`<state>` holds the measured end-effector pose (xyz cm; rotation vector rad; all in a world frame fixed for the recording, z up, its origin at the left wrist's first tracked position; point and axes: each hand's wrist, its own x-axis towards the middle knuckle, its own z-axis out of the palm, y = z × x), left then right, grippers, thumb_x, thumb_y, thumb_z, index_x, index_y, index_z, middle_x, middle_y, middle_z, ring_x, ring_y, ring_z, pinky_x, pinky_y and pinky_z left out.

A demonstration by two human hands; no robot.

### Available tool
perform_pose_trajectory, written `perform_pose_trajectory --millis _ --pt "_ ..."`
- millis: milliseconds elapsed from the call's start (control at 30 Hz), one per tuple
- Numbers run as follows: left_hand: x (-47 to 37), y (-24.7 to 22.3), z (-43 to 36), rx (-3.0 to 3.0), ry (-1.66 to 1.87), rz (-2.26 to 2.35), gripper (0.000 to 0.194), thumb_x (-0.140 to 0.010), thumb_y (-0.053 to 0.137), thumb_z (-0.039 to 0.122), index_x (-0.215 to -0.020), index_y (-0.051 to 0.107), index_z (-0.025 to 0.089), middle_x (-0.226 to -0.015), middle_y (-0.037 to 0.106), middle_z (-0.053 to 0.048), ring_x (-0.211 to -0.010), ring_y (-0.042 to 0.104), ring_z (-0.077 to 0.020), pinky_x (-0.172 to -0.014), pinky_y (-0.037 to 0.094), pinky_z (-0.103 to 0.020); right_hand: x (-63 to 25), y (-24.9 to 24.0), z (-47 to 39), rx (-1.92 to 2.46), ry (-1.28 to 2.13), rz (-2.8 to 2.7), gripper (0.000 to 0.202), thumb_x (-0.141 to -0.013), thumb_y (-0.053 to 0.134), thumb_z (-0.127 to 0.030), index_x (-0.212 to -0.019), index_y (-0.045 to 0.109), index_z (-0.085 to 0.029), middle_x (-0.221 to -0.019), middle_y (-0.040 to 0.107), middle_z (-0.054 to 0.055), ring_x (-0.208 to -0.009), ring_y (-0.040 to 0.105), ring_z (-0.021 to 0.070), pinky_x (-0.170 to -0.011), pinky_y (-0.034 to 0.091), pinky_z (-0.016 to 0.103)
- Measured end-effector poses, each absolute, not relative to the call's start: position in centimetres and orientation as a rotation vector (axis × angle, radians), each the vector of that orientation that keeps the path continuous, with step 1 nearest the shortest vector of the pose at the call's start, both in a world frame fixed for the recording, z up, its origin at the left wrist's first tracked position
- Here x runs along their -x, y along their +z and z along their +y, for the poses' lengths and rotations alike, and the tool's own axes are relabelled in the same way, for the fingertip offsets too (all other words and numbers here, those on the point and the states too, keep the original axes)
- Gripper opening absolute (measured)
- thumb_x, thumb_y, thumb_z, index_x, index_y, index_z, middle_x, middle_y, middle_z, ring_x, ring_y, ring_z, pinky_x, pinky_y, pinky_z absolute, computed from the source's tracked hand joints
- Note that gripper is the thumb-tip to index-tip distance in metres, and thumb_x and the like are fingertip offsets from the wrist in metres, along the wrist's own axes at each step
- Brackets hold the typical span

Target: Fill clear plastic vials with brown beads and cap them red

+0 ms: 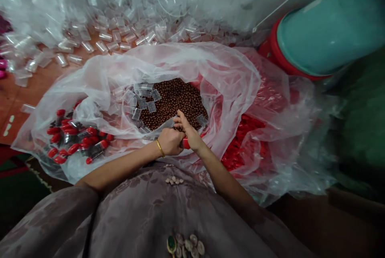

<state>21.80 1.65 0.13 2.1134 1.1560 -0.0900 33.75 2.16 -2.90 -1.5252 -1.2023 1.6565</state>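
From the head camera, the left hand (pixel 170 141) and right hand (pixel 190 130) meet at the near edge of a clear plastic bag (pixel 120 67) holding small brown beads (pixel 176 99). Between them sits a red-capped vial (pixel 185 143); the left hand looks closed around it, the right pinching at its top. The vial seems light, stiff and slick, best taken by its body. Beads would roll and scatter easily. Filled red-capped vials (pixel 72 138) lie left; empty clear vials (pixel 105 37) lie beyond.

The left hand (pixel 170 141) and right hand (pixel 189 134) hide most of a red-capped vial (pixel 185 143) between them.
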Motion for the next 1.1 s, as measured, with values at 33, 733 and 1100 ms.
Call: perform_pose_trajectory --millis 33,733,1100 --pt "-21.9 0.1 1.6 -2.122 -0.087 1.15 0.024 -0.067 0.053 0.027 -0.082 0.067 0.014 -0.079 0.068 -0.013 -0.073 0.063 -0.0268 -0.062 0.045 -0.034 -33.7 -2.8 2.0 1.518 1.64 -1.214 0.064 -0.085 0.029 -0.062 -0.135 0.039 -0.023 -0.115 0.056 0.005 -0.096 0.055 0.0144 -0.094 0.04 0.034" --pt "4.6 -2.2 -7.7 -1.805 -0.296 2.66 0.038 -0.065 0.055 0.055 -0.086 0.057 0.023 -0.07 0.061 -0.002 -0.072 0.057 -0.025 -0.059 0.041 -0.032 -52.2 -6.8 0.1 2.966 0.385 -1.627 0.047 -0.083 0.043 -0.028 -0.127 0.046 -0.01 -0.113 0.054 0.023 -0.108 0.051 0.0328 -0.081 0.044 0.044" --pt "-12.6 -5.4 6.0 -1.632 0.047 2.062 0.041 -0.083 0.043 0.05 -0.094 0.064 0.016 -0.09 0.067 -0.011 -0.086 0.062 -0.0228 -0.072 0.044 -0.03 -52.8 -8.4 -0.4 2.896 0.556 -1.444 0.035 -0.079 0.048 -0.029 -0.107 0.059 -0.012 -0.102 0.058 0.018 -0.09 0.056 0.0278 -0.075 0.044 0.041"
